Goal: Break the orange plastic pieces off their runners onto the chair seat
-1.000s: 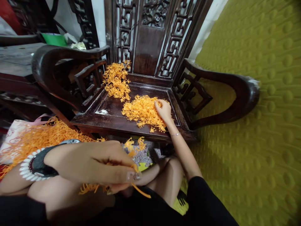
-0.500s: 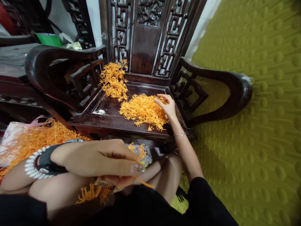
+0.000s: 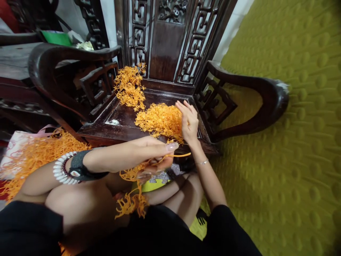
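Left grip: clamped on orange cords, partly dangling below it (tangled, from where I stand); pinch firmly to prevent slipping. Right grip: not closed, orange knotted heap immediately at its left; cup lightly, avoiding snags.

The left hand pinches; the right hand curves loosely.

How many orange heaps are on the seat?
2: the left heap at the seat's back left corner, and the right heap beside the right hand. No other shows.
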Available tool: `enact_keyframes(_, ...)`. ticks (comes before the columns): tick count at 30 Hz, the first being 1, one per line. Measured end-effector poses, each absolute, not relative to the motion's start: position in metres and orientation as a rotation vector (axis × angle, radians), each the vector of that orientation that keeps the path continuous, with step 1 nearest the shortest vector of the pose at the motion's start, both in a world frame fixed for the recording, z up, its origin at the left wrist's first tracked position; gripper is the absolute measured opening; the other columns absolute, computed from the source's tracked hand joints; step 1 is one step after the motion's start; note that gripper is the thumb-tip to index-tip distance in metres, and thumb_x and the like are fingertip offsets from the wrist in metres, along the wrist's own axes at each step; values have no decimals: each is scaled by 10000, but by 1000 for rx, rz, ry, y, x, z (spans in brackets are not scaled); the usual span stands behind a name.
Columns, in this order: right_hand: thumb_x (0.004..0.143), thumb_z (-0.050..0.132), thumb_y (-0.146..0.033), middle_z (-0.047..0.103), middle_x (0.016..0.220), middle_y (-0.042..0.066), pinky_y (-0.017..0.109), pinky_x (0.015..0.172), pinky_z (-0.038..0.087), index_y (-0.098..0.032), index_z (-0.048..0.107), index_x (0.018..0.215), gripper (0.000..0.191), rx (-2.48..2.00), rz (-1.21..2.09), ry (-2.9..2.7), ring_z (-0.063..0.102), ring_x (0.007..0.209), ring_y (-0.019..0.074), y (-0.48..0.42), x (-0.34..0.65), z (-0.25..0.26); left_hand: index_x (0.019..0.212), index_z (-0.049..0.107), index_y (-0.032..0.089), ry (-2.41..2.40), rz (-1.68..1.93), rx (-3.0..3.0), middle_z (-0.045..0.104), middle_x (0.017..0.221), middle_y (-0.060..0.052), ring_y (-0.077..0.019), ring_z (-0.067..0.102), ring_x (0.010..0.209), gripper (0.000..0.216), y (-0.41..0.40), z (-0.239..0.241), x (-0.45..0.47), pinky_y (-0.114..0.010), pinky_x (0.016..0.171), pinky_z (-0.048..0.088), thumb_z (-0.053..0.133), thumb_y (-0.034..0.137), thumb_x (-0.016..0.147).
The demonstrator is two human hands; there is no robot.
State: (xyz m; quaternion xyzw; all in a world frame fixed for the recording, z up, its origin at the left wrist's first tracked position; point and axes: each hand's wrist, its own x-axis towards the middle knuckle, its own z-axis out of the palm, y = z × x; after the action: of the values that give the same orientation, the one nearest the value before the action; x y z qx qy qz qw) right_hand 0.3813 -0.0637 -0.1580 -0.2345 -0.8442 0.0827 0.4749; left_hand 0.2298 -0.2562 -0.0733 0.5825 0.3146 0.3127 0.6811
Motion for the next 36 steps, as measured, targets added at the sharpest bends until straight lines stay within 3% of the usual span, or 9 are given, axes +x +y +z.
enact_keyframes(4, 917, 73, -659, 682, 1098, 73, 444, 978, 459, -228, 657, 1116, 753, -331, 595, -1900, 624, 1057, 221, -121, 398, -141, 627, 331, 177, 660, 783, 1207, 297, 522, 52, -68, 274, 437, 467, -252, -80, 235, -186, 425, 322, 296, 462, 995)
enact_keyframes(8, 777, 331, -811, 644, 1165, 107, 430, 967, 470, -194, 588, 1214, 799, -137, 837, -2043, 606, 1080, 246, -161, 404, -145, 666, 374, 170, 613, 935, 1228, 325, 597, 39, -76, 298, 499, 377, -253, -76, 242, -194, 512, 393, 387, 371, 984)
enact_keyframes(12, 655, 714, -631, 679, 1021, 78, 303, 773, 533, -170, 570, 1192, 722, -54, 1010, -2225, 638, 857, 180, -176, 405, -151, 664, 358, 183, 661, 1114, 1191, 297, 554, 38, -86, 328, 497, 369, -260, -61, 244, -212, 569, 432, 295, 336, 995)
enact_keyframes(17, 768, 718, -404, 690, 765, -18, 158, 558, 458, -172, 653, 986, 325, 24, 1093, -2199, 584, 584, 69, -188, 419, -146, 642, 404, 179, 781, 1440, 1230, 380, 558, 32, -72, 452, 536, 429, -265, -50, 236, -213, 662, 484, 220, 316, 1004)
enact_keyframes(20, 853, 629, -314, 679, 689, -14, 154, 528, 441, -167, 667, 840, 152, -117, 1070, -2070, 581, 547, 70, -196, 426, -141, 832, 579, 209, 774, 1383, 1256, 596, 866, 14, -113, 577, 892, 447, -263, -53, 230, -266, 839, 505, 191, 330, 1019)
enact_keyframes(25, 851, 589, -286, 592, 552, -25, 190, 463, 400, -163, 628, 695, 203, -420, 838, -1981, 494, 449, 77, -206, 427, -136, 1238, 519, 215, 876, 892, 1569, 561, 1269, -64, -238, 501, 1182, 552, -257, -64, 227, -343, 919, 485, 399, 632, 897)
enact_keyframes(28, 812, 625, -256, 615, 622, -9, 205, 501, 415, -168, 620, 725, 124, -462, 635, -1936, 531, 512, 93, -207, 427, -134, 1208, 527, 190, 1027, 756, 1833, 576, 1239, -57, -212, 509, 1158, 481, -257, -65, 230, -307, 955, 434, 666, 433, 817)
enact_keyframes(31, 800, 649, -288, 531, 552, -36, 204, 447, 345, -174, 567, 655, 202, -480, 583, -1903, 441, 456, 71, -207, 430, -137, 1119, 577, 167, 1067, 757, 1951, 624, 1135, -25, -141, 561, 1050, 230, -259, -63, 230, -248, 948, 402, 555, 218, 897)
enact_keyframes(36, 833, 622, -350, 438, 482, -47, 226, 424, 290, -175, 535, 572, 326, -463, 608, -1820, 360, 415, 66, -207, 435, -149, 1154, 572, 153, 1041, 686, 1962, 631, 1141, -28, -124, 573, 1041, 268, -259, -60, 226, -206, 910, 419, 511, 139, 893)
